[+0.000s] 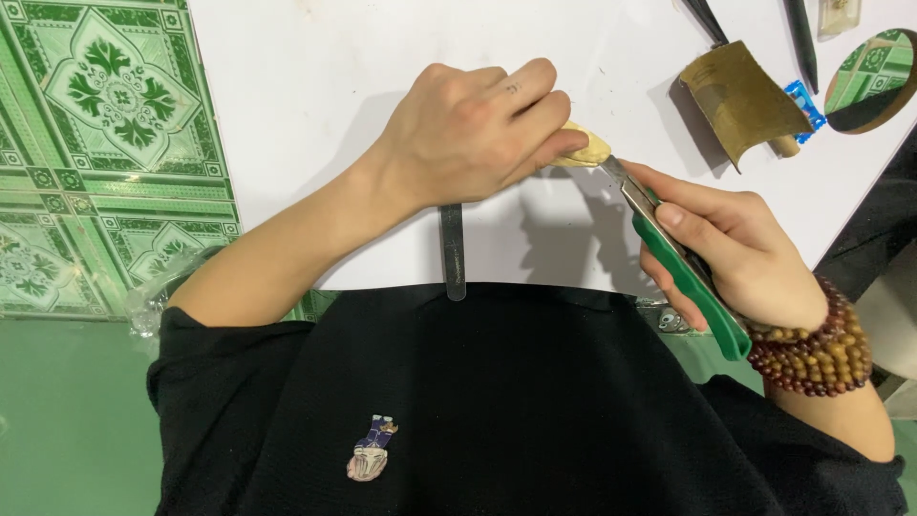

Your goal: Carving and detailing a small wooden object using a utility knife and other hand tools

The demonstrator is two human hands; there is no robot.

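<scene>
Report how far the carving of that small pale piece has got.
Done: the pale piece already looks rounded and smooth, though mostly hidden. In hand: the left hand pinches it on the white table, while the right hand sets the green utility knife blade against it. Left: cannot tell; the metal ruler lies unused.

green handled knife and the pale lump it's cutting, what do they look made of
Green-handled utility knife: smooth, glossy handle, likely plastic; grey blade with a dull sheen, likely metal. Small pale yellowish lump: matte, uneven surface, possibly wood or soft stone; too hidden under the left hand to tell.
</scene>
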